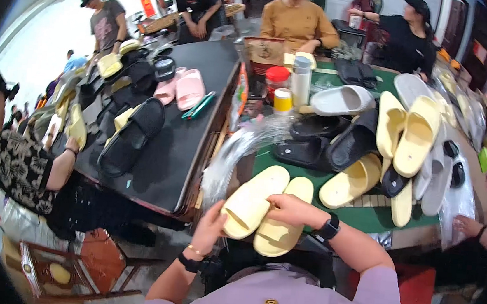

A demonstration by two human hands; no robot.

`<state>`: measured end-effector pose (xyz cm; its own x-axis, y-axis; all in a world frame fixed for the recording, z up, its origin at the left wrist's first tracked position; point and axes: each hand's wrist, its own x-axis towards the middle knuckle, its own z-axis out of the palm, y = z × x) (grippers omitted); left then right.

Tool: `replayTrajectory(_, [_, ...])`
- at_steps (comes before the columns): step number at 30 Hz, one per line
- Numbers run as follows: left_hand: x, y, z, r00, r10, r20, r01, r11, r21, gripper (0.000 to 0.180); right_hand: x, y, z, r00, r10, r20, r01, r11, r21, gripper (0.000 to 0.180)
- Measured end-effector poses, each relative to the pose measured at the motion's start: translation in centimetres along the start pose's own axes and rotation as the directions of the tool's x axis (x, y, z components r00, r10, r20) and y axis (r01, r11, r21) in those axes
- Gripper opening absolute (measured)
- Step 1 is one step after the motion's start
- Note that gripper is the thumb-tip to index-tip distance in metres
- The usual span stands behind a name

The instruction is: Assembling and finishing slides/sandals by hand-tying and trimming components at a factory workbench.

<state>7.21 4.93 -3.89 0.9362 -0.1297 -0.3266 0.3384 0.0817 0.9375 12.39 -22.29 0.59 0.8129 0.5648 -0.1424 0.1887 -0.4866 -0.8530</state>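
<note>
A pair of pale yellow slide slippers is in front of me at the near edge of the green-topped table. My left hand (208,229) is closed on the outer side of the left yellow slipper (255,203). My right hand (292,210) grips the right yellow slipper (280,233) from above, near its strap, with the thumb toward the left one. The two slippers lie side by side, toes tilted away to the right. The fingers beneath them are hidden. Just beyond lies another yellow slipper (351,181), close to black slippers (355,140).
Clear plastic bags (243,158) lie left of the slippers. A grey slipper (342,100), a white bottle (300,81) and a red-lidded jar (277,78) stand farther back. A black table (180,140) with more slippers adjoins at left. Several people sit or stand around; a wooden chair (77,265) is lower left.
</note>
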Motion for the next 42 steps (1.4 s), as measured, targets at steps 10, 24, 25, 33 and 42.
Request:
replayTrajectory(10, [-1.7, 3.3, 2.6, 0.903, 0.414, 0.115, -0.401, 0.908, -0.120, 0.071, -3.8, -7.2, -0.5, 0.949, -0.073, -0.306, 0.314, 0.285, 0.906, 0.066])
replayTrajectory(24, [4.2, 0.7, 4.8, 0.909, 0.359, 0.212, -0.406, 0.642, 0.650, 0.055, -5.7, 0.1, 4.8, 0.928, 0.351, -0.124, 0.023, 0.279, 0.960, 0.083])
replayTrajectory(25, [4.3, 0.1, 4.9, 0.910, 0.364, 0.198, -0.400, 0.650, 0.646, 0.055, -5.8, 1.2, 5.3, 0.916, 0.367, -0.159, 0.021, 0.351, 0.936, 0.085])
replayTrajectory(33, [7.6, 2.2, 3.0, 0.882, 0.468, 0.054, -0.336, 0.545, 0.768, 0.032, -6.4, 2.6, 4.9, 0.907, 0.407, -0.104, -0.051, 0.353, 0.934, 0.069])
replayTrajectory(42, [13.8, 3.3, 0.6, 0.878, 0.479, -0.006, -0.070, 0.141, 0.987, 0.031, -6.6, 2.3, 5.2, 0.925, 0.374, -0.064, -0.120, 0.449, 0.886, 0.052])
